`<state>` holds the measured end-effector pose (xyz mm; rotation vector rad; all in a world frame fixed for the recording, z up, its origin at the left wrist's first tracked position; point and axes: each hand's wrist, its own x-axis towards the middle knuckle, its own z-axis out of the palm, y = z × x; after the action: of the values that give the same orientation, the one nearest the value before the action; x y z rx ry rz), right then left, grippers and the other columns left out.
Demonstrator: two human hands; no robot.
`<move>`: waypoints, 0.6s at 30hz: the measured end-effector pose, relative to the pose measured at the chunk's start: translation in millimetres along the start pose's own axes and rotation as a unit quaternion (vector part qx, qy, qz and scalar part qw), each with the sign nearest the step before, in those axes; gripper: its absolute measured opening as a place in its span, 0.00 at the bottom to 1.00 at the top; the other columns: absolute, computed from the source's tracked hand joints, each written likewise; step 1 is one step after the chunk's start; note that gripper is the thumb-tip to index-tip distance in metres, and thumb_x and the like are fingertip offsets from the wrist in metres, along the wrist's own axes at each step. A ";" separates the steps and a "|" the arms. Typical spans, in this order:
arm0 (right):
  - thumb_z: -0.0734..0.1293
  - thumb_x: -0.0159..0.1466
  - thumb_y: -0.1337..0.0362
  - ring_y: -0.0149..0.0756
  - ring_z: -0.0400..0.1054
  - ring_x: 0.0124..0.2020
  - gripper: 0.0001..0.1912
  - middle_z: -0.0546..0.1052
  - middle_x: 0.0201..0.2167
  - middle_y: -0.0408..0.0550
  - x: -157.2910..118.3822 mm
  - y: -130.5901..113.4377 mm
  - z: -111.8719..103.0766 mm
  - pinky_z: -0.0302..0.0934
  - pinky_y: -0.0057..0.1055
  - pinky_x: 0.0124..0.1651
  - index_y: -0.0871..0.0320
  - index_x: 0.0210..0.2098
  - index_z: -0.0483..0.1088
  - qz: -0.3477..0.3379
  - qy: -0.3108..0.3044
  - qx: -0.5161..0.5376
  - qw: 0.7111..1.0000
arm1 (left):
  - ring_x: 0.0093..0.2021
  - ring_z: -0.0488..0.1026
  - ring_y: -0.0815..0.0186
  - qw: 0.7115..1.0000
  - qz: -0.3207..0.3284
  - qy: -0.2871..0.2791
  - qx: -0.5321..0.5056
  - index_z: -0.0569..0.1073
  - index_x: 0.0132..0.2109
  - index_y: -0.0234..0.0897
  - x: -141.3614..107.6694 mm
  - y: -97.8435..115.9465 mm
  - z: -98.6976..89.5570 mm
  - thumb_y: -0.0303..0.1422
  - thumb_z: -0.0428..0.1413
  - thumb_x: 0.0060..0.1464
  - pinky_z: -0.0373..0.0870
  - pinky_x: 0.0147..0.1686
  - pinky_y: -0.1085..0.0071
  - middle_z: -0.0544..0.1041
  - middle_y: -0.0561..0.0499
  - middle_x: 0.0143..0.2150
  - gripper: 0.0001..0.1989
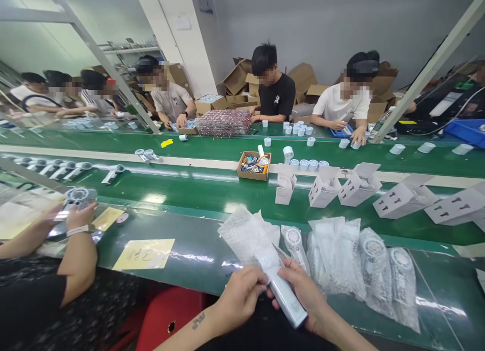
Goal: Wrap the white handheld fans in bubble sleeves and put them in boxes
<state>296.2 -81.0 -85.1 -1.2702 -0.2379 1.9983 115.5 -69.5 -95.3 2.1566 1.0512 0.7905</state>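
Note:
A white handheld fan (282, 293) slants in front of me, its handle end toward me and its upper part inside a clear bubble-wrap bag (248, 232). My right hand (299, 285) is closed around the handle from the right. A thin dark metallic piece (279, 251) sticks up by my right thumb; I cannot make out what it is. My left hand (245, 290) pinches at the bag's edge beside the handle. To the right, several bubble-wrapped fans (373, 260) lie side by side on the green work surface (189, 250).
Open white boxes (324, 187) stand in a row on the belt beyond. A small carton of parts (253, 166) sits near the middle. A yellow paper (144, 254) lies at left. Beside me a co-worker's hands (79, 214) hold another fan; several people work across the line.

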 end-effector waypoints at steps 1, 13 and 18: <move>0.71 0.51 0.59 0.40 0.72 0.22 0.29 0.77 0.23 0.47 -1.4 -0.8 1.7 0.65 0.29 0.20 0.58 0.47 0.56 -0.006 0.009 0.006 1.000 | 0.30 0.72 0.68 0.999 -0.049 0.013 -0.019 0.70 0.33 0.37 2.5 -2.0 -0.5 0.24 0.49 0.58 0.68 0.32 0.75 0.75 0.52 0.29 0.08; 0.73 0.49 0.61 0.38 0.72 0.22 0.18 0.76 0.20 0.45 5.2 0.1 -4.3 0.66 0.29 0.24 0.57 0.32 0.62 -0.007 0.095 0.040 0.995 | 0.31 0.71 0.67 0.983 -0.155 -0.006 -0.102 0.72 0.32 0.36 25.3 8.7 5.5 0.31 0.50 0.57 0.67 0.35 0.72 0.76 0.51 0.29 0.08; 0.78 0.43 0.67 0.28 0.64 0.19 0.18 0.71 0.17 0.40 8.3 9.2 -22.8 0.58 0.24 0.23 0.59 0.27 0.66 0.040 0.083 0.090 0.992 | 0.32 0.70 0.66 0.967 -0.203 -0.044 -0.150 0.73 0.32 0.36 25.9 15.4 5.1 0.32 0.51 0.55 0.66 0.36 0.71 0.75 0.50 0.30 0.08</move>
<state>308.9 -87.1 -106.9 -1.3369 0.0743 1.9201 139.5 -57.1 -81.0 1.6345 1.1901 0.6078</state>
